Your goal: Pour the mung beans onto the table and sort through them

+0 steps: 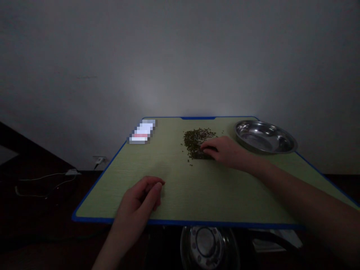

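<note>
Small, dark green bean-like grains point(192, 142) lie in a loose pile at the middle of the light green tabletop point(180, 191), with a few strays around it. Reaching in from the right, my right hand point(225, 152) has its thumb and fingertips pinched at the right side of the pile. Whatever is between those fingertips is too small and dark to make out. My left hand point(143, 197) rests near the front left edge, fingers curled and thumb against the index finger. Nothing shows in it.
A shiny steel bowl point(266, 137) stands at the back right. At the back left lies a lit, blurred-out phone-like screen point(143, 131). Blue edging rims the table, and a grey wall rises behind. Below the front edge is a round metal object point(206, 243). Cables lie at left.
</note>
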The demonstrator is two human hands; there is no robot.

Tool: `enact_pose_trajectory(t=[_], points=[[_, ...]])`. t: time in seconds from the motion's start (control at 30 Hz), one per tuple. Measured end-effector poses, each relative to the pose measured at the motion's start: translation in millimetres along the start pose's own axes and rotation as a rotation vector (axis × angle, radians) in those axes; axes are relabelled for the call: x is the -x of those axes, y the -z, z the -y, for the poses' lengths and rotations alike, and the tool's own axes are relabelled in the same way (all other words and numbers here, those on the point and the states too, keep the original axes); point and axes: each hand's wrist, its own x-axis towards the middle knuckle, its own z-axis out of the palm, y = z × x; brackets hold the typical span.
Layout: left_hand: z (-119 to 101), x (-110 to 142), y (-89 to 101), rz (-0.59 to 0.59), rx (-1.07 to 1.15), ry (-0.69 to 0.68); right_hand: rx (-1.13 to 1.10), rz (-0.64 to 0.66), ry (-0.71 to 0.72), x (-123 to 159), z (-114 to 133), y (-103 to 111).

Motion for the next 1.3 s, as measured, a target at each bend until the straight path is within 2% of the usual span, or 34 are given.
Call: enact_pose_trajectory(t=[0.33,0.63,0.93,1.13,1.3], points=[[1.5,0.7,0.1,0.015,0.005,0.018,0.029,-0.044,-0.034,-11.8,-7.3,-3.0],[3.4,0.4,0.3,0.024,-0.006,-0.019,0.027,-0.153,-0.046,-4.2,-17.1,14.9],[2.4,1.5,-0.3,0.013,-0.050,-0.003,-0.026,-0.222,-0.028,8.7,-22.8,2.2],[3.9,1.1,-0.3,-0.009,-0.086,0.002,-0.065,-0.175,-0.005,17.0,-23.8,-2.4],[4.4,0.7,-0.5,-0.016,-0.111,0.003,-0.081,-0.174,-0.088,18.9,-31.9,0.3]])
